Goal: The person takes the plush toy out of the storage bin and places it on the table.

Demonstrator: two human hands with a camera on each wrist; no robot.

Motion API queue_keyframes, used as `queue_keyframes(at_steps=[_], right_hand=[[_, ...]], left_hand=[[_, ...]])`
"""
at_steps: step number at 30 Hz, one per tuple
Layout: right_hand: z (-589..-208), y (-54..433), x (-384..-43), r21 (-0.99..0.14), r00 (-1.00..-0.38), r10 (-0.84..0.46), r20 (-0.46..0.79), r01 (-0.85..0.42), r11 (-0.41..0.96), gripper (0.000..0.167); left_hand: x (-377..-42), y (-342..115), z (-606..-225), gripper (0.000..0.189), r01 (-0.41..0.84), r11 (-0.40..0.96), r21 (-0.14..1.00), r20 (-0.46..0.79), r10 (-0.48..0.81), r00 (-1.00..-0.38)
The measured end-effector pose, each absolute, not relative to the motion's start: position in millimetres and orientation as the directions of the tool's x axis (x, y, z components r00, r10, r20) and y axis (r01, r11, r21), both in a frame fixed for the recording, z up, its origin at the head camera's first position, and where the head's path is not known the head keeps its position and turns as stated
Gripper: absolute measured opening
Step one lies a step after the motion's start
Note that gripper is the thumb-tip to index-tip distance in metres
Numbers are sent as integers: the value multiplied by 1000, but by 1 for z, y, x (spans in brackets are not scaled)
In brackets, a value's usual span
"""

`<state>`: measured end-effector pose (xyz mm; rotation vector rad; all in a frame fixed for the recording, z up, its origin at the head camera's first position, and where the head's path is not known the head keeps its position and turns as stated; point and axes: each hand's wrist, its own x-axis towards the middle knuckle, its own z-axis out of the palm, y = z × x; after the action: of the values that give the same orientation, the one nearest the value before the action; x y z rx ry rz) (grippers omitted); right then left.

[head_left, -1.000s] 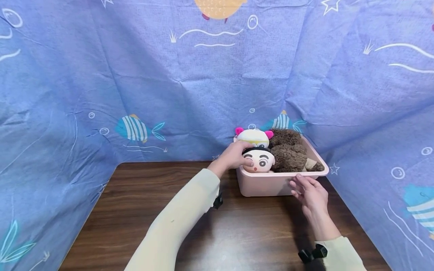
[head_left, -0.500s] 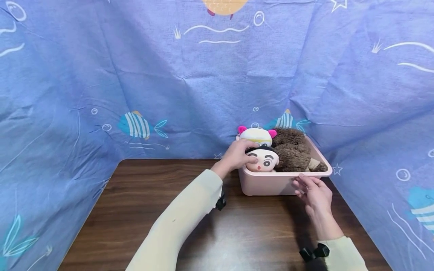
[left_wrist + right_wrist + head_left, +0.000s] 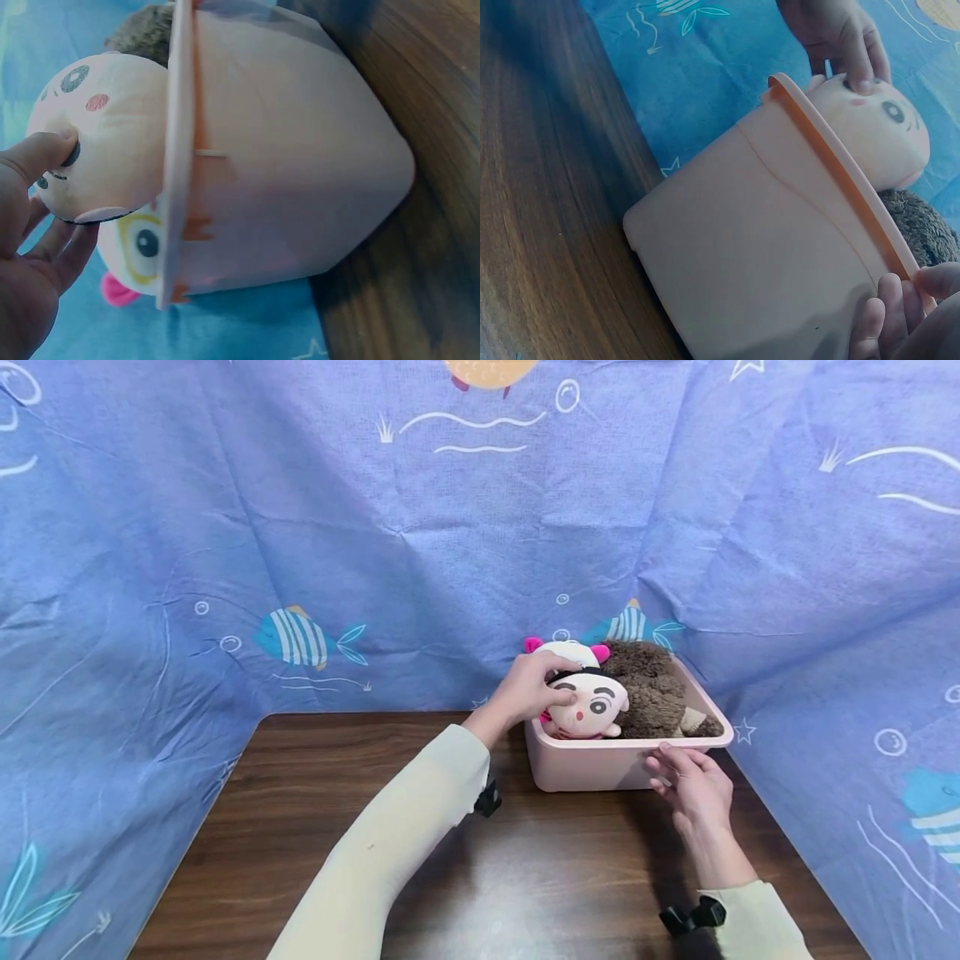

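Note:
A plush doll [image 3: 588, 710] with a round face, thick black brows and black hair sits at the front left of the pink bin [image 3: 592, 768]. My left hand [image 3: 525, 689] grips its head, thumb on the face and fingers behind. In the left wrist view the doll's head [image 3: 112, 142] stands above the bin's rim. Behind it is a white plush toy [image 3: 566, 652] with pink ears, partly hidden. A brown furry plush [image 3: 648, 693] fills the bin's right part. My right hand [image 3: 697, 793] holds the bin's front rim, thumb on top and fingers curled under the lip.
The bin stands at the back right of a dark wooden table [image 3: 322, 827]. A blue fish-print cloth [image 3: 450, 560] hangs close behind and along both sides of the table.
My left hand has lifted the doll slightly, and its head is now higher and a little right, with more of its body showing. The right hand keeps its hold on the rim.

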<state>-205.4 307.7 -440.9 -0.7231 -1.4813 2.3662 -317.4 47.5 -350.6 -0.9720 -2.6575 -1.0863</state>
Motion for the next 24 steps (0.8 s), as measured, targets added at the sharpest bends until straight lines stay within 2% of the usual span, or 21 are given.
queue_keyframes(at_steps=[12,19,24], right_hand=[[-440,309,-205,-878,-848,446,-287,47,-476,13],[-439,311,-205,-870,-863,413,-291,59,-489,14],[-439,314,-204,-873,-866,409,-287,62,-483,13]], left_hand=[[-317,18,-307,48,625,436,648,449,445,-775],[-315,-26,-285,47,586,402,703,487,328,-809],[-316,-68,-284,46,554,420,718,483,273,-832]])
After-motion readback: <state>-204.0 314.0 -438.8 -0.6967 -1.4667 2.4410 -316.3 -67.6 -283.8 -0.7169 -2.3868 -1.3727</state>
